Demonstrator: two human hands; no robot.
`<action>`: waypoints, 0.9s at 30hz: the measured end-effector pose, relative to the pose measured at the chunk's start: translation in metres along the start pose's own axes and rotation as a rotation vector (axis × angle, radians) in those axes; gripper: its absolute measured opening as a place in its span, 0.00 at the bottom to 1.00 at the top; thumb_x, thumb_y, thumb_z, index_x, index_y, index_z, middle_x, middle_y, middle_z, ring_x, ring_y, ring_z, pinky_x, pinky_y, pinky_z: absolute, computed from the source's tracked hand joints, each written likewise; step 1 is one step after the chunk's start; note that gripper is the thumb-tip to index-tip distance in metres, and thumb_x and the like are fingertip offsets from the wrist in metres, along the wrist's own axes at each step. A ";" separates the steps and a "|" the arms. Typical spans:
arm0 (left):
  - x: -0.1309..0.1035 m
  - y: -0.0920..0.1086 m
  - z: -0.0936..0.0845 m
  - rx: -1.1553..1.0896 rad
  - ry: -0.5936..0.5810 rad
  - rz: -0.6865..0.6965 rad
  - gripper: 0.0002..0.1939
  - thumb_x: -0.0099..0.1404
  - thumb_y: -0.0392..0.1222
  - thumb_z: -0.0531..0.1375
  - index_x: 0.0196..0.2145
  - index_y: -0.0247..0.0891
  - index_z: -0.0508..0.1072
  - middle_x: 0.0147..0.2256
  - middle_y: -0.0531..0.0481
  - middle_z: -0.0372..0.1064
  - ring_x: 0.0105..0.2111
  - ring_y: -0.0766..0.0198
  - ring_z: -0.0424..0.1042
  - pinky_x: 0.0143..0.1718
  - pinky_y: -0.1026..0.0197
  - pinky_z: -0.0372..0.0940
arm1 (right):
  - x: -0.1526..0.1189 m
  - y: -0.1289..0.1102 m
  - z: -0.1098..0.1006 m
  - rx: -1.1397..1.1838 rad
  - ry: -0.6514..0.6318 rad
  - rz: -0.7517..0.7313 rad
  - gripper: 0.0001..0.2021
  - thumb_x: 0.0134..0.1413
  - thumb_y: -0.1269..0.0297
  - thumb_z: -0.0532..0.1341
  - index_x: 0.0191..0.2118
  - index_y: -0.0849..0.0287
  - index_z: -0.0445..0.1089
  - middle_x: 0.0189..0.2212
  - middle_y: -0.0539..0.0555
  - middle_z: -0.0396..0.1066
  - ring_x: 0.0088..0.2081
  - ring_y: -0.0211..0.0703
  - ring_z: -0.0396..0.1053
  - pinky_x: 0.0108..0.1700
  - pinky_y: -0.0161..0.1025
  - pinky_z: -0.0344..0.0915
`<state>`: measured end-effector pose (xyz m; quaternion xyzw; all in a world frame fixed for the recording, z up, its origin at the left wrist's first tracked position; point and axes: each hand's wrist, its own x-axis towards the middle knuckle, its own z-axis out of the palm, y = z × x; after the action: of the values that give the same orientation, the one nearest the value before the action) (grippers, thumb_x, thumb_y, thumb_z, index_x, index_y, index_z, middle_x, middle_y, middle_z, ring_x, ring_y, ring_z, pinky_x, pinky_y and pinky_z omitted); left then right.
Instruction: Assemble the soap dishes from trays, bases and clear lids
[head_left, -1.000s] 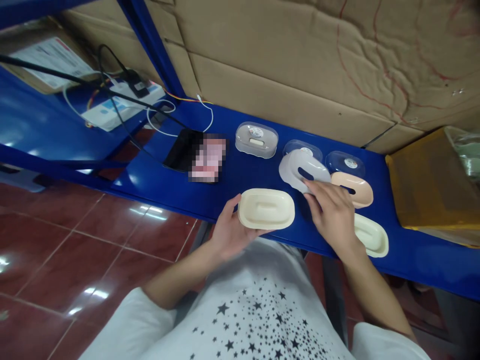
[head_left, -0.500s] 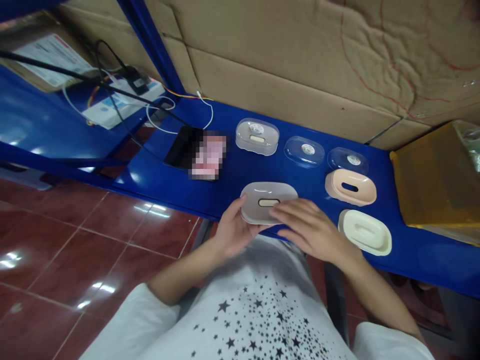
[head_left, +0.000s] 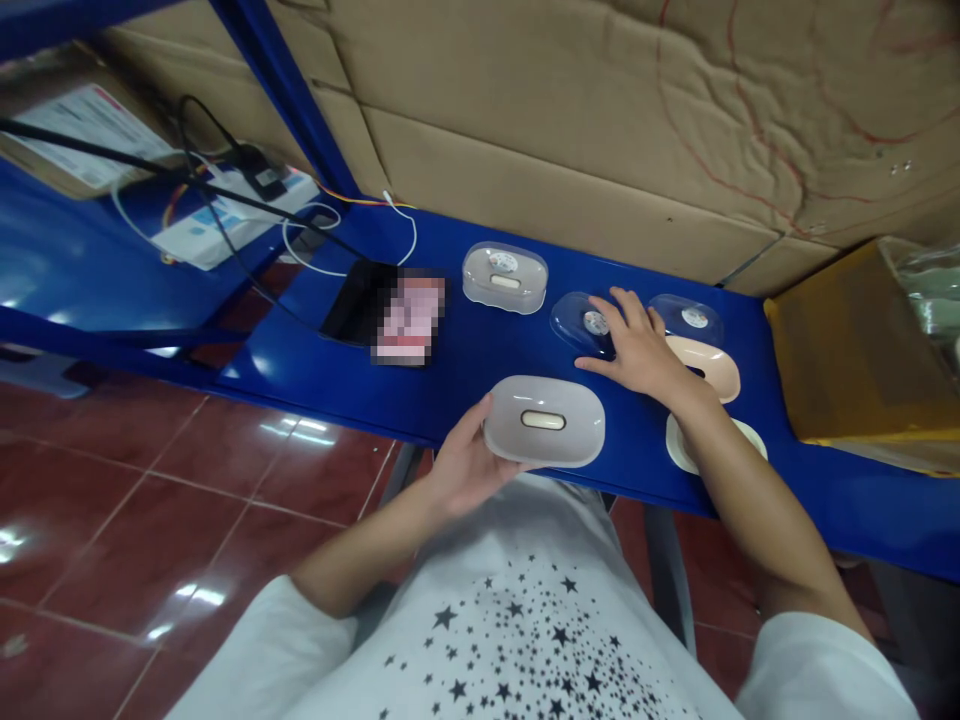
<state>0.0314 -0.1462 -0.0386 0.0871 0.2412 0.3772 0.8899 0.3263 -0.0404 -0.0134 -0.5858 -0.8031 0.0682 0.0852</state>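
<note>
My left hand (head_left: 469,462) grips the left end of a grey oval soap dish (head_left: 506,425), which has a cream bar-shaped piece showing in its middle slot. Fingers spread, my right hand (head_left: 634,345) reaches over a clear plastic lid (head_left: 574,322) that bears a round sticker; whether the fingertips touch it I cannot tell. Just right of that hand lies a second clear lid (head_left: 667,312), also with a sticker. The forearm partly covers a peach slotted tray (head_left: 720,368) and a pale cream dish (head_left: 682,447).
A lidded grey soap dish (head_left: 495,295) stands at the back. Left of it lie a black device (head_left: 349,305) and a blurred pink screen (head_left: 409,320), with cables and a power strip (head_left: 217,230). A taped carton (head_left: 840,350) borders the right; cardboard (head_left: 525,160) lines the back.
My right hand has left the grey soap dish and moved up and right to the clear lid, its fingers spreading. My left hand still holds the dish.
</note>
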 end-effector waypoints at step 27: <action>0.008 -0.002 -0.006 0.079 -0.114 -0.032 0.31 0.75 0.69 0.57 0.56 0.40 0.79 0.55 0.40 0.81 0.60 0.46 0.77 0.54 0.51 0.73 | -0.090 -0.091 -0.027 0.328 -0.056 -0.386 0.38 0.63 0.57 0.71 0.73 0.51 0.57 0.77 0.68 0.53 0.77 0.67 0.56 0.69 0.68 0.68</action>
<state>0.0347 -0.1422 -0.0471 0.1397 0.2061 0.3476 0.9040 0.2750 -0.1535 0.0272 -0.3979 -0.8802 0.1962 0.1684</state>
